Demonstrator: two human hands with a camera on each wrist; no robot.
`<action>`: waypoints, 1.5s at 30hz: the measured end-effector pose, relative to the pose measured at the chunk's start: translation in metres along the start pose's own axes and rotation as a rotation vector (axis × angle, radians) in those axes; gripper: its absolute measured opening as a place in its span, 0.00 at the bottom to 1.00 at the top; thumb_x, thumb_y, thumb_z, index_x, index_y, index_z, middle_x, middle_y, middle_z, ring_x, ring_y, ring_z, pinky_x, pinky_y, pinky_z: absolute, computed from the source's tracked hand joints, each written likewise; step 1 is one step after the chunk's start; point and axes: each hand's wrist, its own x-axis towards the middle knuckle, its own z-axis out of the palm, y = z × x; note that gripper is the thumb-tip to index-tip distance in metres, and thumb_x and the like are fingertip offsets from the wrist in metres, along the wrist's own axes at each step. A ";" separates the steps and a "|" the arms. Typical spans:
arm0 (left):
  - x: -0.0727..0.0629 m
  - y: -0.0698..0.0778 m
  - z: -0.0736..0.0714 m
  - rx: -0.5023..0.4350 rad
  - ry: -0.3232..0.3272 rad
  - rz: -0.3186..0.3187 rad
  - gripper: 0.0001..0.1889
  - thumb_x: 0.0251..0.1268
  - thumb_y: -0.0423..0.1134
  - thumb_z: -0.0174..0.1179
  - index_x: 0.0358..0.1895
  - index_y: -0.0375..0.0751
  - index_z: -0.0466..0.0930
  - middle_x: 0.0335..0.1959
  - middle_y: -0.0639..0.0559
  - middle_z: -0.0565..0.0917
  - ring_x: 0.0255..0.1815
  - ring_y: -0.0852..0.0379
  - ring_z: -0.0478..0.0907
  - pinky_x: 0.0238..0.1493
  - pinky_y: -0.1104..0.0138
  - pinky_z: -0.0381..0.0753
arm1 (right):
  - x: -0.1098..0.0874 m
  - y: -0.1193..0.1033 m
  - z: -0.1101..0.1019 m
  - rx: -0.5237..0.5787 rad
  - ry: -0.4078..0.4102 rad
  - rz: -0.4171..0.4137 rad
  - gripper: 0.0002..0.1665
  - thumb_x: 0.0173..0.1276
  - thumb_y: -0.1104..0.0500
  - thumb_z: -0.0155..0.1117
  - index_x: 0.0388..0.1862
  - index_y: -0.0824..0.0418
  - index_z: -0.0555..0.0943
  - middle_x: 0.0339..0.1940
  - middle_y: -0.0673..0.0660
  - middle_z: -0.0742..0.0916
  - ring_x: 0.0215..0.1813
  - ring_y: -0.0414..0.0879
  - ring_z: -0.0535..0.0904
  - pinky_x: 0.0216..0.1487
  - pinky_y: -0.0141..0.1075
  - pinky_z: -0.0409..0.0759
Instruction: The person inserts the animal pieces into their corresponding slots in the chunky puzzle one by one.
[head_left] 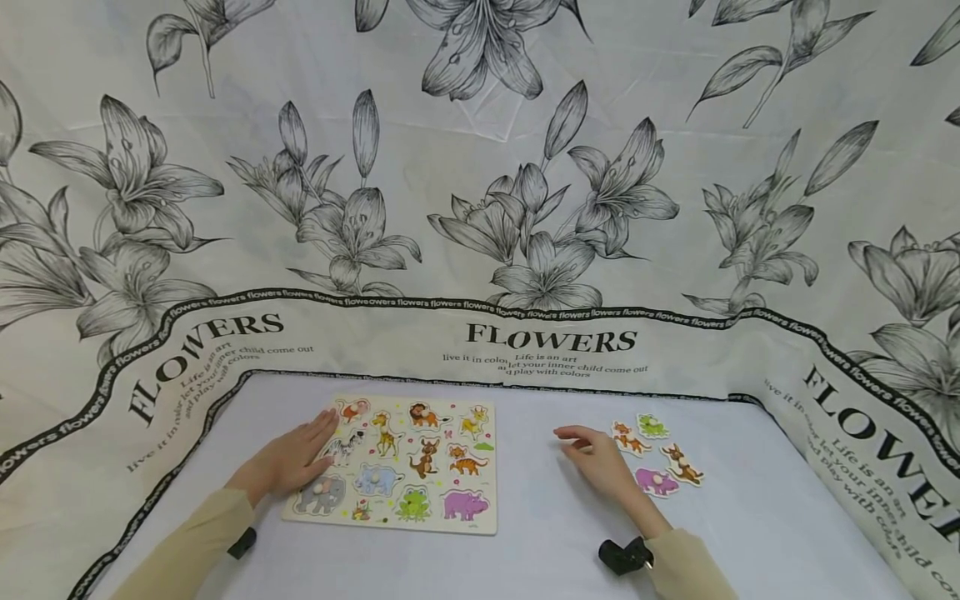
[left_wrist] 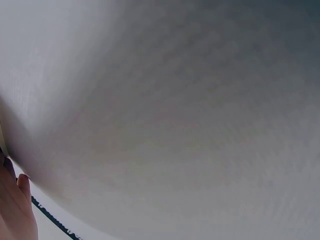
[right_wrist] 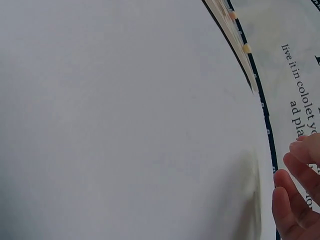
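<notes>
A wooden animal puzzle board point(head_left: 453, 403) lies on the white table, left of centre. My left hand point(head_left: 288, 457) rests on its left edge, fingers extended beside the zebra point(head_left: 347, 447) and above the elephant point(head_left: 321, 497). To the board's right, my right hand point(head_left: 597, 463) is over the table with loosely bent fingers and nothing between them, as the right wrist view also shows point(right_wrist: 297, 200). Beyond it lie loose pieces: a tiger point(head_left: 628, 438), a green frog point(head_left: 653, 427), a kangaroo point(head_left: 682, 463) and a purple hippo point(head_left: 657, 482). In the left wrist view only part of the left hand point(left_wrist: 16, 207) appears.
A flower-printed cloth point(head_left: 555, 342) with black lettering stands up behind and along both sides of the white tabletop point(head_left: 525, 500). Black wrist devices point(head_left: 624, 557) sit at both sleeves, close to the table.
</notes>
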 end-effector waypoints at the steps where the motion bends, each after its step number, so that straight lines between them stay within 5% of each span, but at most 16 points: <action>1: 0.000 0.000 0.000 -0.002 0.004 0.002 0.35 0.73 0.51 0.44 0.72 0.26 0.54 0.74 0.32 0.56 0.75 0.35 0.55 0.73 0.47 0.61 | -0.001 0.003 -0.004 -0.008 0.009 -0.005 0.15 0.65 0.68 0.61 0.50 0.62 0.83 0.49 0.59 0.87 0.45 0.47 0.81 0.40 0.28 0.80; 9: 0.000 0.000 0.000 0.020 0.020 0.015 0.35 0.72 0.51 0.45 0.71 0.25 0.56 0.74 0.32 0.57 0.74 0.35 0.56 0.72 0.47 0.62 | -0.011 0.029 -0.034 -0.082 0.105 -0.033 0.15 0.63 0.68 0.63 0.49 0.61 0.84 0.46 0.60 0.88 0.42 0.43 0.81 0.36 0.27 0.79; 13: 0.000 0.002 -0.001 0.022 0.014 0.012 0.35 0.72 0.50 0.45 0.71 0.25 0.56 0.74 0.31 0.58 0.74 0.35 0.56 0.72 0.47 0.63 | -0.017 0.037 -0.052 -0.089 0.112 0.017 0.16 0.65 0.66 0.63 0.52 0.62 0.83 0.48 0.62 0.87 0.36 0.39 0.80 0.28 0.27 0.78; 18: -0.002 0.004 -0.004 0.017 0.004 0.007 0.35 0.72 0.50 0.46 0.71 0.25 0.56 0.74 0.31 0.58 0.74 0.35 0.57 0.72 0.47 0.63 | -0.024 0.050 -0.072 -0.142 0.118 0.086 0.19 0.67 0.63 0.61 0.56 0.63 0.81 0.51 0.65 0.85 0.46 0.48 0.80 0.36 0.27 0.77; 26: -0.002 0.001 -0.001 0.014 0.009 0.007 0.35 0.72 0.51 0.45 0.71 0.26 0.56 0.74 0.32 0.58 0.74 0.35 0.57 0.72 0.46 0.63 | -0.037 0.076 -0.098 -0.195 0.138 0.153 0.20 0.68 0.63 0.60 0.58 0.67 0.78 0.54 0.69 0.83 0.49 0.56 0.80 0.35 0.25 0.76; 45: 0.000 0.003 -0.002 -0.006 0.013 -0.001 0.36 0.72 0.52 0.46 0.71 0.26 0.56 0.74 0.32 0.58 0.74 0.35 0.56 0.72 0.47 0.63 | -0.043 0.101 -0.121 -0.223 0.140 0.287 0.25 0.66 0.56 0.63 0.57 0.71 0.77 0.51 0.71 0.84 0.46 0.59 0.81 0.31 0.27 0.76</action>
